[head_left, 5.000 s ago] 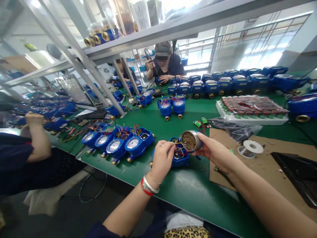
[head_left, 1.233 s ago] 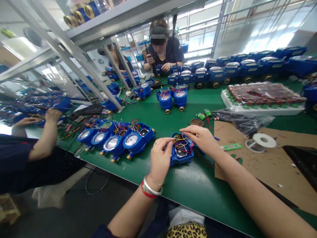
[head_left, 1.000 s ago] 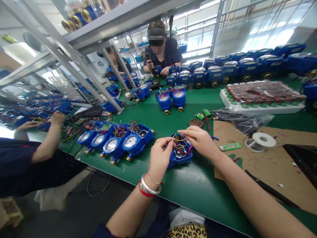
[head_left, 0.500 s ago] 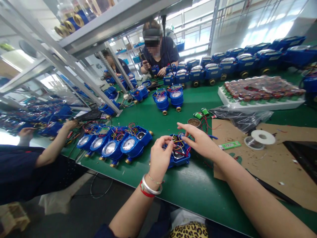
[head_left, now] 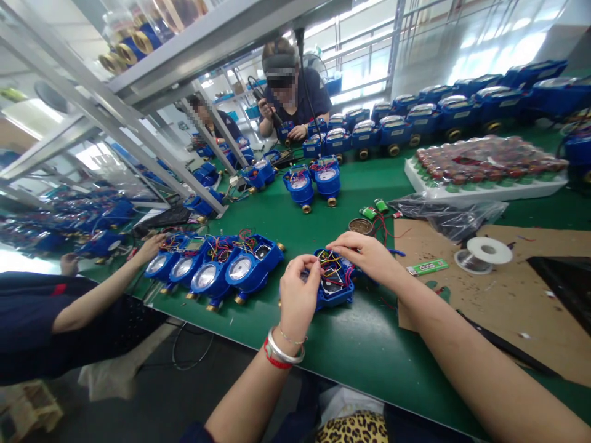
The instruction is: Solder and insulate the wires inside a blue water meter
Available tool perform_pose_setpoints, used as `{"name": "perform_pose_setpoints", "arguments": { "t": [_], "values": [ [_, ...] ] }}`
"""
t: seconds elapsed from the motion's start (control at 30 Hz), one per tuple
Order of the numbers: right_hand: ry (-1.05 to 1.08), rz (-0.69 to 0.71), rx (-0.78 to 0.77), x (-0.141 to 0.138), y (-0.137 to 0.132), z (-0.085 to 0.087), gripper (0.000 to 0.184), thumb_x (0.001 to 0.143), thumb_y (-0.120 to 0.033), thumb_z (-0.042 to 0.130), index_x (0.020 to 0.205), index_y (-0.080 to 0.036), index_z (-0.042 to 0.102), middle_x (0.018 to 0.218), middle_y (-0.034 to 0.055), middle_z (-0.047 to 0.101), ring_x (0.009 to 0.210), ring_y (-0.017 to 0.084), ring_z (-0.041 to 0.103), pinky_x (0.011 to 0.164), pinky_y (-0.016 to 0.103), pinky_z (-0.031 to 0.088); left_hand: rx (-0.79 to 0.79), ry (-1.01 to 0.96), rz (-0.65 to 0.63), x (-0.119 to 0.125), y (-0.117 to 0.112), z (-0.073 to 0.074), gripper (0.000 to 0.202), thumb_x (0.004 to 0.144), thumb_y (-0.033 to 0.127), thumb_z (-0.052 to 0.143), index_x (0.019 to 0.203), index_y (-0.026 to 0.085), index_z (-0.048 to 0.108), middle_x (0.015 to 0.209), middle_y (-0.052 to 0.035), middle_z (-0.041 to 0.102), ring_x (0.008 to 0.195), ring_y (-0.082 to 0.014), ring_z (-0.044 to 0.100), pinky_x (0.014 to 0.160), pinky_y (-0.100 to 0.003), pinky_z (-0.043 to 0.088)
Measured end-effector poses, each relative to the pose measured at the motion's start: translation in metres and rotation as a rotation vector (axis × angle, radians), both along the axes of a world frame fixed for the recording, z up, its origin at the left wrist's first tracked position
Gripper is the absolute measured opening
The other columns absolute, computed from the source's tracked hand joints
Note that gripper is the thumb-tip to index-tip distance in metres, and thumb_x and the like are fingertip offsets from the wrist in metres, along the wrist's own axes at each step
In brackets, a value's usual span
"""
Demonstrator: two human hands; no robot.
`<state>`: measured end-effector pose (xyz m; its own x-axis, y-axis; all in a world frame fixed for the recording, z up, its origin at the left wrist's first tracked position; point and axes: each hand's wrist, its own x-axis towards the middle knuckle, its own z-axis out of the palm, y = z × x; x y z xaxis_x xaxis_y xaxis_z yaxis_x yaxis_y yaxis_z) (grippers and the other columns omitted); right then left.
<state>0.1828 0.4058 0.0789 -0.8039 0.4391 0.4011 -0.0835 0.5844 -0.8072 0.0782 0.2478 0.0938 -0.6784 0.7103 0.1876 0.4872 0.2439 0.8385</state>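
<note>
Wiring [head_left: 333, 263] is pinched in both grips over an open blue water meter [head_left: 333, 286] on the green worktop [head_left: 360, 344], near its front edge. Left hand [head_left: 299, 297] and right hand [head_left: 367, 255] are narrowed on strands. Writing on a green lighter [head_left: 427, 267] nearby is unreadable. Meter row [head_left: 217, 267] crowds left; bare worktop remains in front.

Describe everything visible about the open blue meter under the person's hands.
The blue meter lies flat on the green table, near its front edge. Its casing looks like blue plastic, open on top, showing a dark inner part and loose red, yellow and blue wires. The left hand covers its left side, fingers pinching at the wires; the right hand reaches over from the right, fingertips on the wires.
</note>
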Motion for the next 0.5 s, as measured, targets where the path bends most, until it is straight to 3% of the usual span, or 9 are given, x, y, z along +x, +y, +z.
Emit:
{"name": "perform_pose_setpoints", "arguments": {
  "t": [0.2,0.37,0.5],
  "values": [
    [-0.024,-0.072,-0.001,-0.0024,-0.005,-0.0024,0.016,0.09,-0.029,0.055,0.083,-0.021,0.067,0.086,0.0023,0.066,0.085,0.018,0.06,0.079,0.032,0.046,0.012,0.01,0.001,-0.0002,-0.0009,-0.0007,0.016,0.09,0.031,0.053,0.095,0.019,0.063,0.087,-0.0047,0.068,0.084,-0.0174,0.065,0.081,-0.031,0.048],
    [-0.063,-0.14,-0.029,-0.0021,-0.0078,-0.0013,0.012,0.089,-0.028,0.059,0.082,-0.02,0.064,0.079,-0.0002,0.065,0.072,0.016,0.057,0.065,0.027,0.043,0.0,0.002,0.004,0.0001,-0.0007,-0.0003,0.015,0.09,0.031,0.054,0.095,0.02,0.063,0.087,-0.0041,0.068,0.083,-0.0171,0.065,0.083,-0.031,0.048],
    [-0.067,-0.15,0.03,-0.0013,-0.009,0.0001,0.013,0.09,-0.027,0.056,0.081,-0.02,0.063,0.077,-0.0001,0.064,0.069,0.016,0.057,0.062,0.027,0.041,0.002,0.003,0.004,0.0004,-0.0008,-0.0015,0.015,0.09,0.032,0.054,0.095,0.02,0.063,0.087,-0.0044,0.068,0.084,-0.0173,0.065,0.083,-0.032,0.048]
  ]
}}
